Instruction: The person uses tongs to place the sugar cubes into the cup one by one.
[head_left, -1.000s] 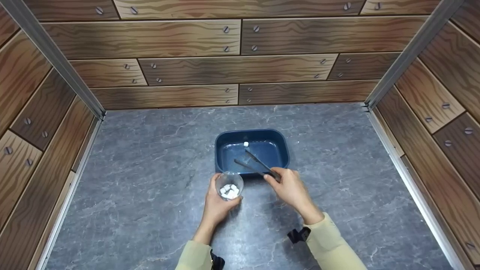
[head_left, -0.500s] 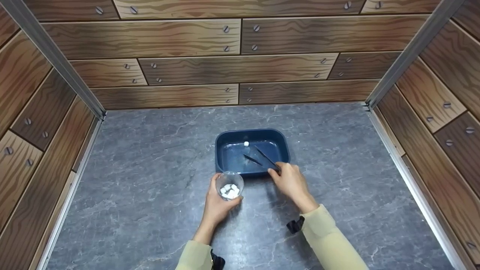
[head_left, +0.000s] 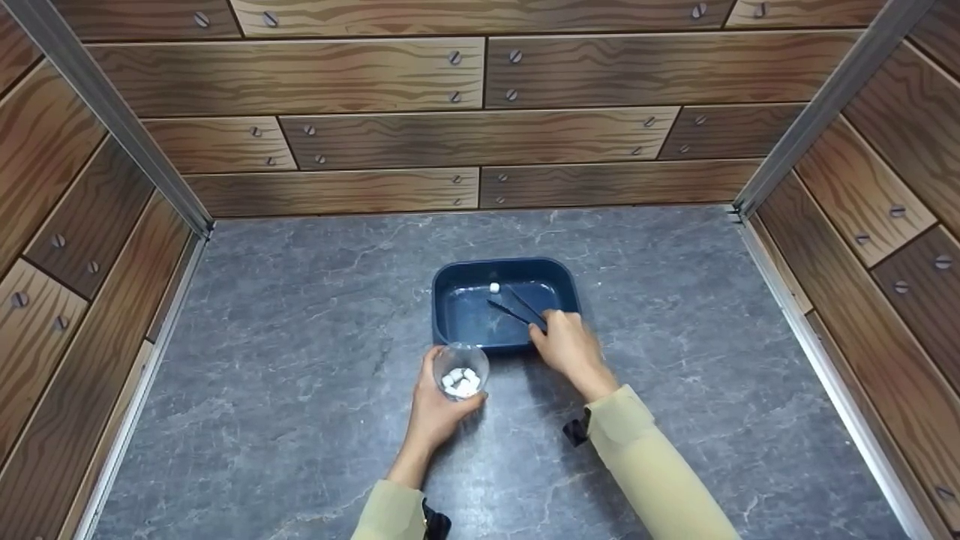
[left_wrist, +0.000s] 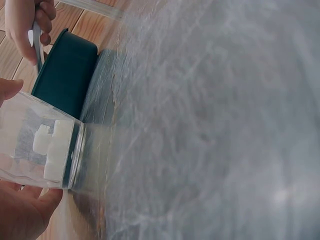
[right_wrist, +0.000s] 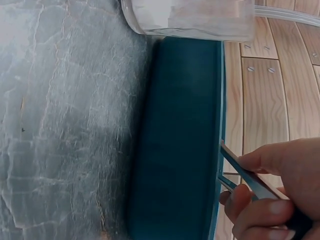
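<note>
My left hand (head_left: 439,412) grips a clear glass (head_left: 460,360) that stands on the tabletop, with several white cubes (head_left: 461,382) at its bottom. My right hand (head_left: 568,345) holds metal tongs (right_wrist: 250,176) over the near right rim of a dark blue tray (head_left: 444,277). The two arms of the tongs are spread apart, and their tips reach down inside the tray. One white cube (head_left: 494,288) lies in the tray near its back wall, just beyond the tong tips. In the left wrist view the cubes (left_wrist: 56,150) sit low in the glass.
The tabletop (head_left: 300,337) is grey and marbled. Wood-patterned panels (head_left: 375,139) wall it in at the back and on both sides, with metal strips (head_left: 825,367) along the edges. The glass stands close against the tray's near left corner.
My right hand has moved forward and slightly left, over the tray's rim. The tong tips first shifted right and now sit nearer the lone cube. My left hand and the glass have stayed put.
</note>
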